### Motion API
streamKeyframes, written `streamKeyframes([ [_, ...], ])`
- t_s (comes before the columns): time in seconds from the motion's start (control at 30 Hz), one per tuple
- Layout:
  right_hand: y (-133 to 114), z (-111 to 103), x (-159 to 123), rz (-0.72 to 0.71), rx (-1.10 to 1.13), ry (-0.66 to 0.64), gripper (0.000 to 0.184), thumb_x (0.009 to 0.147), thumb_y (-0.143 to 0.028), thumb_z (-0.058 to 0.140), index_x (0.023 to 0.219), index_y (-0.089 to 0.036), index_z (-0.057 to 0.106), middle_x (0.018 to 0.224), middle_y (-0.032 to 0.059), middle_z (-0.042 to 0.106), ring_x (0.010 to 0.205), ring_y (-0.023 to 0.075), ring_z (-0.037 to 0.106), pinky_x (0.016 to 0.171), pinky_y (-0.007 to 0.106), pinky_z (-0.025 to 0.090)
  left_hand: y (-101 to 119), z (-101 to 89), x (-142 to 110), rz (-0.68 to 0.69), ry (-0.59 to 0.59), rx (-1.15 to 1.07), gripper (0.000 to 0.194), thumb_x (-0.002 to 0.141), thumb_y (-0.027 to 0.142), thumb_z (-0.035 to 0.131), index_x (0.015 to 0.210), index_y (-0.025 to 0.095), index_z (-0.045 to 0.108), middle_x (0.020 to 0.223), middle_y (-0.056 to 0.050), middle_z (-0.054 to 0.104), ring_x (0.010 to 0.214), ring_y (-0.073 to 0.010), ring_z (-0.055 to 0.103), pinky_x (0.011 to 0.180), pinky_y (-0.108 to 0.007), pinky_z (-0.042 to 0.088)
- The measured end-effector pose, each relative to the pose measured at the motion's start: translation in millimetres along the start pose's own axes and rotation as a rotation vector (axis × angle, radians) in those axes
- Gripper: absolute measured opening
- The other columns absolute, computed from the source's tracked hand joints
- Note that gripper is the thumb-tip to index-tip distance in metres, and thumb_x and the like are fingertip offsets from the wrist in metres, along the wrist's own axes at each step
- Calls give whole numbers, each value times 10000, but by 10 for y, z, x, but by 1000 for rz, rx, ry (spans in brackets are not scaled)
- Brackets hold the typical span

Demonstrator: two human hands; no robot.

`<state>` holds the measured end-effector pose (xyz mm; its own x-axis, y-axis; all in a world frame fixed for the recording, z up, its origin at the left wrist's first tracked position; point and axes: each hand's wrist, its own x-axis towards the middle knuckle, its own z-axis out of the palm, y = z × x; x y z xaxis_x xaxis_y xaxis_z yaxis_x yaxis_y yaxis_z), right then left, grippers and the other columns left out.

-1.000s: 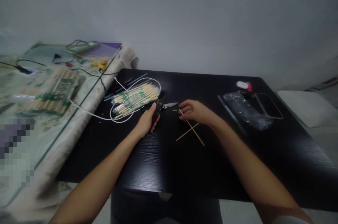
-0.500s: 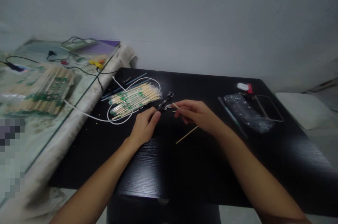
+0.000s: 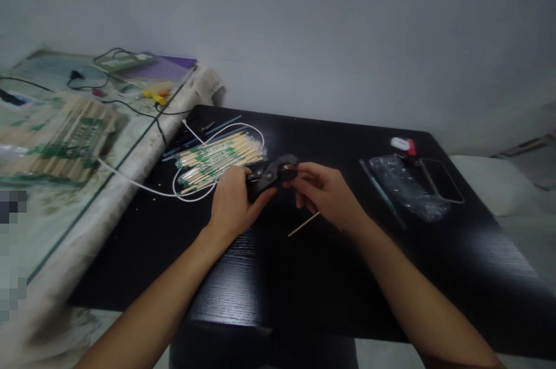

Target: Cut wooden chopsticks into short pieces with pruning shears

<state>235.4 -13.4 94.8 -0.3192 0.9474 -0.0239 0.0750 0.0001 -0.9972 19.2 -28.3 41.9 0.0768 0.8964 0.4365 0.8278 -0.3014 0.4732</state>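
black metal pliers [image 3: 270, 174] sit within the closed fingers of the left hand [image 3: 230, 198], over the black surface [image 3: 339, 282]; by their jaws, the right hand [image 3: 328, 192] curls, its grip unclear. lining up seems underway, calling for steadiness. nearside lies a thin pale stick [image 3: 303, 224].

Black table [image 3: 347, 276] bearing wrapped chopsticks [image 3: 221, 157], plastic bag [image 3: 403, 183], phone [image 3: 442, 180].

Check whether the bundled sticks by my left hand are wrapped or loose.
Wrapped: clear plastic with green print covers the bundled sticks.
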Motion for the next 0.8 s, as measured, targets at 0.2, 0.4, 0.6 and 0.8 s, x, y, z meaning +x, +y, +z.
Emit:
streamKeyframes([
  [0.2,7,26,-10,34,64,8,338,859,-393,746,1121,-182,711,853,41,744,479,85,596,338,177,348,14,13,-3,2,82,65,430,882,548,661,1078,196,514,961,-101,585,919,-289,552,807,-441,447],
  [0.4,21,37,-12,57,89,-30,305,871,-362,729,1114,-178,721,872,47,746,475,76,583,334,171,337,6,25,4,-3,101,86,437,885,557,660,1085,197,514,983,-107,591,940,-296,556,831,-451,446],
  [0.6,9,25,-14,51,41,-55,265,920,-359,654,1095,-182,746,855,43,728,474,63,543,366,177,329,26,21,-9,16,64,69,427,898,546,645,1107,194,523,999,-112,605,958,-301,559,828,-447,450],
  [0.8,13,23,-2,-25,-64,-38,232,918,-347,656,1054,-186,750,836,28,716,505,66,472,441,207,349,16,45,-16,20,61,70,425,901,541,647,1120,199,523,1002,-109,612,943,-293,567,823,-444,453],
])
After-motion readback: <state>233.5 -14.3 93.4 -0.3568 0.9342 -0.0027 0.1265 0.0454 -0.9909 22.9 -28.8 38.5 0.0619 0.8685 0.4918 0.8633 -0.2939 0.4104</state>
